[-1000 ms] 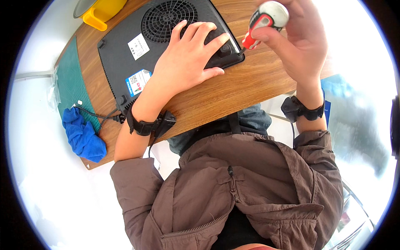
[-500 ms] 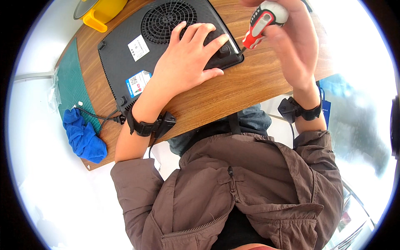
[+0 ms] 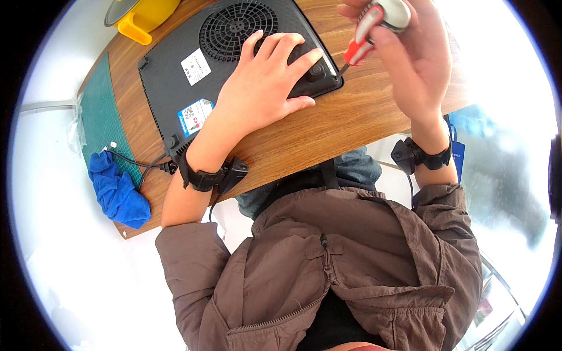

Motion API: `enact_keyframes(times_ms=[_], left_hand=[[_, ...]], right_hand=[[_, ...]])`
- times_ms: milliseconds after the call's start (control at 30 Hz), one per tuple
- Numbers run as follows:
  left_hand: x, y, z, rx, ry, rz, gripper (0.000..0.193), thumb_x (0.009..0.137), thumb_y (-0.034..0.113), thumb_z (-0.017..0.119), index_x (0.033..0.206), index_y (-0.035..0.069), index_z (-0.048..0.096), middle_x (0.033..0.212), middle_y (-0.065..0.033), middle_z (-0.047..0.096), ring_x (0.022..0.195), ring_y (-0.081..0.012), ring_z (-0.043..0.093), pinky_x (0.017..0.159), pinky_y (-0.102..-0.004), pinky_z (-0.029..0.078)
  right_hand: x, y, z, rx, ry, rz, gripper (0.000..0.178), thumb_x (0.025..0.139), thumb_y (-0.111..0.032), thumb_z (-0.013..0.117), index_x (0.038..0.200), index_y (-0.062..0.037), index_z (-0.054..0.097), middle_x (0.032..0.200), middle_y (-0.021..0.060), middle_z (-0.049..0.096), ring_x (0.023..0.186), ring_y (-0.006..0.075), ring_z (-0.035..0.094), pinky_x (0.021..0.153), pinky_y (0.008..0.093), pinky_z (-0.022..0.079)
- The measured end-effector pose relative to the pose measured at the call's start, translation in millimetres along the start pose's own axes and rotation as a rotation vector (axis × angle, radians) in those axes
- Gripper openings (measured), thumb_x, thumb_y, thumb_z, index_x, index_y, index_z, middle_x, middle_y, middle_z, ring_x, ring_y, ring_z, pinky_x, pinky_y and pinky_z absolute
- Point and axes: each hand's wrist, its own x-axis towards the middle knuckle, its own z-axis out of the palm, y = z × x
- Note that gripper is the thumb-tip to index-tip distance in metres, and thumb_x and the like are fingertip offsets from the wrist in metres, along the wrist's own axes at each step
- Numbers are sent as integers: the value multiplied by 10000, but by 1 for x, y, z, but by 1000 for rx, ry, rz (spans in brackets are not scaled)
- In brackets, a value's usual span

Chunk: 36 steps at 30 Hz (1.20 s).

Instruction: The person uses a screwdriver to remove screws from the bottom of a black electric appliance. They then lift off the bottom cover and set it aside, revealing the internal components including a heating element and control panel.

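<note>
A black induction cooker (image 3: 170, 82) lies upside down on the table, its round fan grille (image 3: 237, 29) and small feet facing up. Fingers spread, my left hand (image 3: 263, 82) rests flat on its underside near the right corner. My right hand (image 3: 418, 64) grips a screwdriver (image 3: 364, 35) with a red, white and grey handle. The screwdriver slants down to the left, and its tip meets the cooker's near right corner. Whether a screw sits under the tip cannot be made out.
On the wooden table (image 3: 316, 140), a yellow pot (image 3: 149, 20) stands at the far left. A green cutting mat (image 3: 105, 111) lies along the left side, with a crumpled blue cloth (image 3: 120, 193) and a black power cord (image 3: 155, 165) by its near end. A blue bag (image 3: 458, 155) hangs beyond the right edge.
My right hand has shifted slightly right and turned the screwdriver handle; its tip stays at the corner. The left hand keeps its place on the cooker.
</note>
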Motion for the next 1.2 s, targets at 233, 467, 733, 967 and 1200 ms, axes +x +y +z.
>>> enact_keyframes(times_ms=[233, 467, 733, 967, 1200], left_hand=[[0, 1, 0, 3, -9, -3, 756, 763, 422, 840, 1429, 210, 551, 1419, -96, 487, 1352, -310, 462, 1202, -523, 274], [0, 0, -1, 2, -6, -4, 755, 766, 412, 843, 1433, 212, 551, 1423, -95, 487, 1355, -311, 461, 1208, -517, 269], [0, 0, 0, 4, -9, -7, 752, 770, 415, 840, 1432, 212, 548, 1418, -97, 484, 1351, -311, 464, 1210, -516, 269], [0, 1, -1, 7, -17, -19, 752, 768, 395, 847, 1432, 219, 543, 1413, -92, 485, 1349, -306, 464, 1210, -508, 275], [1, 1, 0, 0, -6, -21, 782, 740, 354, 868, 1437, 219, 541, 1410, -87, 495, 1348, -301, 472, 1207, -505, 289]], right_hand=[[2, 0, 7, -102, -9, 25, 563, 914, 57, 503, 1465, 54, 390, 1151, 163, 621, 1063, 194, 632, 929, 305, 513], [1, -6, 3, -62, -9, 16, 537, 938, -3, 534, 1454, 56, 397, 1069, 144, 618, 983, 181, 636, 872, 290, 518], [0, -21, -2, -17, 219, 144, 383, 1003, -103, 554, 1350, 35, 472, 969, 93, 604, 813, 146, 628, 794, 317, 546], [-29, 17, -44, 597, 98, 875, 177, 1059, -197, 539, 1174, -63, 552, 829, 16, 552, 618, 91, 545, 954, 457, 565], [-57, 26, -24, 979, 265, 1049, 161, 1039, -161, 525, 913, -66, 559, 731, -10, 524, 554, 90, 505, 1117, 577, 480]])
